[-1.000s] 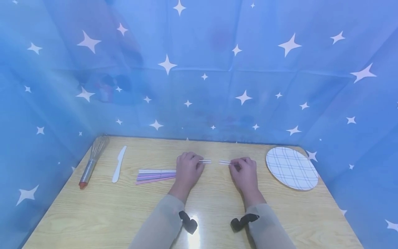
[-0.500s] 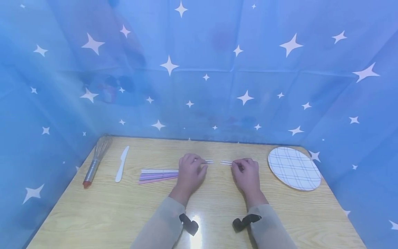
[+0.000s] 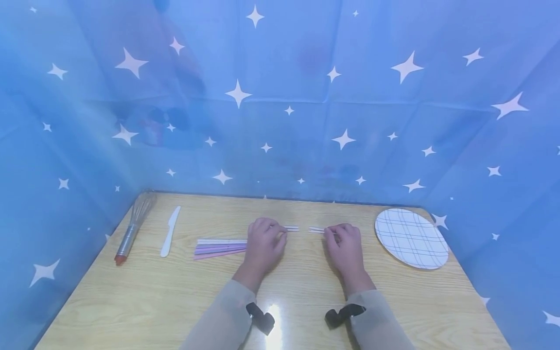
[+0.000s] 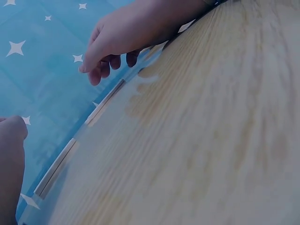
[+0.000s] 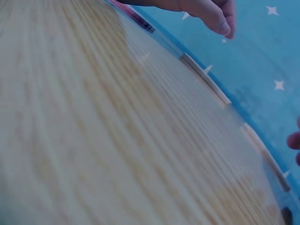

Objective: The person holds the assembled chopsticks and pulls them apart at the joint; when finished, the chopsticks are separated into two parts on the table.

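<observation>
Two short pairs of thin white sticks lie end to end across the table with a gap between them, a left pair [image 3: 291, 228] and a right pair [image 3: 316, 230]. My left hand [image 3: 264, 245] is over the outer end of the left pair, fingers loosely bent. In the right wrist view its thumb and fingertips [image 5: 220, 21] hang above the left pair [image 5: 206, 80]. My right hand [image 3: 345, 248] is likewise over the right pair's outer end. The left wrist view shows its bent fingers [image 4: 101, 70] above the right pair [image 4: 105, 102]. Neither hand holds anything.
Several white, purple and pink sticks [image 3: 218, 247] lie left of my left hand, partly covered by it. Farther left are a white knife [image 3: 169, 232] and a whisk [image 3: 131, 228]. A checked plate [image 3: 411, 238] lies at right. A blue starry cloth [image 3: 280, 126] rises behind the table.
The left thumb and index finger have spread slightly apart. The right hand has stayed over its stick pair, and the head view has shifted a little.
</observation>
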Tool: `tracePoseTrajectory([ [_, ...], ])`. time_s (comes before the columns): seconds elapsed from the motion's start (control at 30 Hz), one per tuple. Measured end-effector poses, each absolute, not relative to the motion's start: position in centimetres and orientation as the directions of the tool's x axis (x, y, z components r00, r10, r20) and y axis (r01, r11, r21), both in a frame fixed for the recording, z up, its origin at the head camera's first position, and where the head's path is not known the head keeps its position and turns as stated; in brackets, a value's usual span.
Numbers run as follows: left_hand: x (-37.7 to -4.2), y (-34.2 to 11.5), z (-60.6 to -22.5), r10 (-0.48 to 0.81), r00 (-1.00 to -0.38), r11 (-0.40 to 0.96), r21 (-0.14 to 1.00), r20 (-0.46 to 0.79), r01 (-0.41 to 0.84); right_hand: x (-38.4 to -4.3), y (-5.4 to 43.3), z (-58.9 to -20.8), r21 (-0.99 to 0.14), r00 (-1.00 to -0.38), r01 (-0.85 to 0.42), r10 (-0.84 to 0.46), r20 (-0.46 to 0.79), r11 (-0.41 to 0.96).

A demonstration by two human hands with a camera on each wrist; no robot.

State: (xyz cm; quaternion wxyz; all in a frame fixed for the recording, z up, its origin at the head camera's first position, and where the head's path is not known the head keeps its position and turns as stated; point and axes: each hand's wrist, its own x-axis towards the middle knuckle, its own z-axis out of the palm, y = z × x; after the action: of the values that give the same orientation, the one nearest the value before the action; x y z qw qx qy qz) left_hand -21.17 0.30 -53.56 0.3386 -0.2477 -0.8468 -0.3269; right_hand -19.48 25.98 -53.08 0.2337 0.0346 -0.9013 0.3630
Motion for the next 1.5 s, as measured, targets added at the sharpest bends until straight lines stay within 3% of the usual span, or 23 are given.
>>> tracePoseTrajectory([
  [0.33,-20.7,-1.0,-53.7,0.211,-0.652,0.642,0.4,0.728,0.654,-19.4,24.8,-53.2,-0.619,-0.873,-0.274,0.08,0.481,0.736],
  [0.8,-20.5,-3.0,-53.6,0.232,-0.618,0.655,0.349,0.751,0.67,-18.9,22.7,-53.1,-0.523,-0.769,-0.41,0.025,0.638,0.747],
  [0.97,-20.2,-5.3,-53.6,0.214,-0.619,0.678,0.341,0.755,0.651,-18.6,21.3,-53.1,-0.523,-0.783,-0.414,0.001,0.622,0.745],
  [1.37,-19.7,-11.1,-53.7,0.188,-0.75,0.684,0.463,0.634,0.563,-18.2,16.8,-52.9,-0.582,-0.86,-0.367,-0.027,0.509,0.726],
  [1.5,-19.6,-11.7,-53.5,0.177,-0.825,0.694,0.526,0.537,0.491,-17.8,15.1,-52.7,-0.556,-0.858,-0.394,-0.077,0.507,0.732],
])
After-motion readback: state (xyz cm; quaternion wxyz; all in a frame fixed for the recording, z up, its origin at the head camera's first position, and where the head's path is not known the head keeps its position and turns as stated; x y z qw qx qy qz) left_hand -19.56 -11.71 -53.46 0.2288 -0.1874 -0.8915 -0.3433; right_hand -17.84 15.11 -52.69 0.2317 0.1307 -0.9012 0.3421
